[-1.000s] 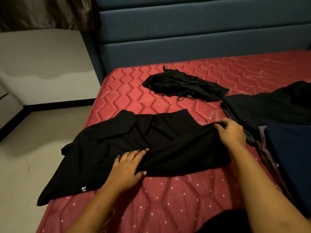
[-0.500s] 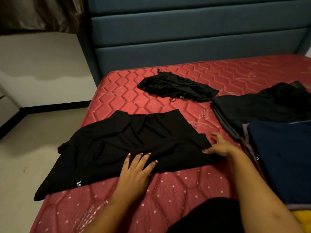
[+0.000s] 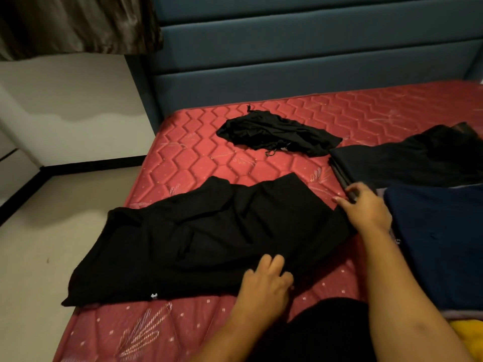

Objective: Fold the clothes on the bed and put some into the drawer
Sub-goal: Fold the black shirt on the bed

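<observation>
Fabric could bunch: the black garment (image 3: 209, 239) lies spread on the mattress (image 3: 198, 158), my left hand (image 3: 264, 282) pinching its near hem, my right hand (image 3: 366, 209) resting loose at its right edge; an uneven pull skews the fold.

Head-worn wide-angle camera, single view. Faces forward and down across red mattress (image 3: 198, 163) toward blue headboard (image 3: 287, 61). Close above its near edge; floor (image 3: 39, 244) along left side of frame.
</observation>
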### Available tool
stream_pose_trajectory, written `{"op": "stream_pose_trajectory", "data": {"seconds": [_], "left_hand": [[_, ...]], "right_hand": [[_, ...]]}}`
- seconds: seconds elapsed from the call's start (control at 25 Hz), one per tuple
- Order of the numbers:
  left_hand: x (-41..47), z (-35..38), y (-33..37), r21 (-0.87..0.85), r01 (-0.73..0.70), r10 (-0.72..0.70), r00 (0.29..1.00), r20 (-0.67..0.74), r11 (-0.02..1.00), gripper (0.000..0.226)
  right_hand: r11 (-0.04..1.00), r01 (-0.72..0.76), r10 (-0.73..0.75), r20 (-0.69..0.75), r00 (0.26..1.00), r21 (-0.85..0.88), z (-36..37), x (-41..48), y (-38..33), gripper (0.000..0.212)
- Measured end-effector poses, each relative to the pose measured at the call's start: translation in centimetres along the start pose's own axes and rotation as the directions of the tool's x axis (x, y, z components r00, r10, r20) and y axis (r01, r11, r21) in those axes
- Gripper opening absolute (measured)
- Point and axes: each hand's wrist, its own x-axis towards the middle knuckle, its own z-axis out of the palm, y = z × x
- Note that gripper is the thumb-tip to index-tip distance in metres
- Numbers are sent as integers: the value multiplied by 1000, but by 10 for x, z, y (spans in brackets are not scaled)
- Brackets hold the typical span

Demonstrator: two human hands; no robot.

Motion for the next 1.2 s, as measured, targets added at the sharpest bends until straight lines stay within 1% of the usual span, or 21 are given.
{"op": "stream_pose_trajectory", "data": {"seconds": [0.08,0.12,0.2,0.28,0.32,0.36,0.4,0.44,0.48,0.52,0.56,0.6,0.64,0.72,0.76,0.8,0.88,0.96,1.04,1.12,1.2], "left_hand": [[-11,6,9,-31,-16,18,997,76,999,25],[-17,3,2,-61,8,-5,999,37,998,28],[-41,-7,-34,-129,107,-118,990,-78,986,34],[-79,-19,-92,-93,353,-362,927,-101,931,37],[-98,-19,-129,-52,521,-524,848,-81,852,41],[-118,-20,-164,-42,689,-689,724,-5,724,48],[-136,-21,-195,-39,805,-799,593,100,592,60],[-152,-20,-221,-40,866,-848,497,183,499,71],[-162,-18,-241,-37,894,-864,440,244,446,80],[-167,-16,-254,-33,903,-862,420,286,429,85],[-169,-14,-262,-38,904,-856,415,307,425,87],[-167,-15,-266,-63,906,-856,416,307,418,87],[-164,-18,-267,-106,910,-862,413,294,400,86],[-159,-26,-267,-227,908,-872,407,271,353,70],[-157,-30,-268,-299,902,-871,398,289,313,60],[-158,-34,-269,-369,891,-864,389,320,264,52],[-163,-39,-277,-500,856,-835,365,411,128,43],[-164,-49,-282,-584,811,-770,400,496,45,32],[-166,-64,-293,-583,808,-729,448,517,83,23],[-171,-84,-304,-488,857,-711,446,543,165,17],[-183,-97,-315,-362,912,-627,400,669,195,15]], "right_hand": [[981,-86,128,247,960,-174,9,-3,21,62],[971,-108,168,290,942,-212,12,-3,26,67],[954,-85,157,239,958,-289,9,1,19,68],[933,-37,136,255,957,-359,10,6,-2,69],[916,-28,158,295,942,-401,11,5,-9,73],[888,-21,196,339,920,-459,15,4,-14,78],[854,-7,223,354,908,-521,20,-1,-21,79],[806,25,219,337,916,-591,26,-7,-31,75],[753,90,156,310,938,-652,33,-17,-45,66],[714,176,46,296,954,-678,39,-31,-65,56],[716,286,-94,318,943,-637,49,-46,-88,51],[731,422,-222,397,890,-537,61,-65,-111,47],[748,544,-316,517,796,-380,76,-88,-133,43],[750,653,-394,726,564,-101,109,-134,-157,44],[736,674,-406,761,506,-56,122,-152,-164,47],[722,690,-418,761,496,-52,134,-162,-168,51],[735,678,-456,724,518,-22,159,-171,-173,59],[787,615,-469,685,558,37,180,-178,-179,65],[854,492,-476,637,607,169,203,-185,-195,66],[868,391,-495,595,634,306,222,-189,-216,58],[816,447,-576,561,594,366,233,-189,-238,52]]}}
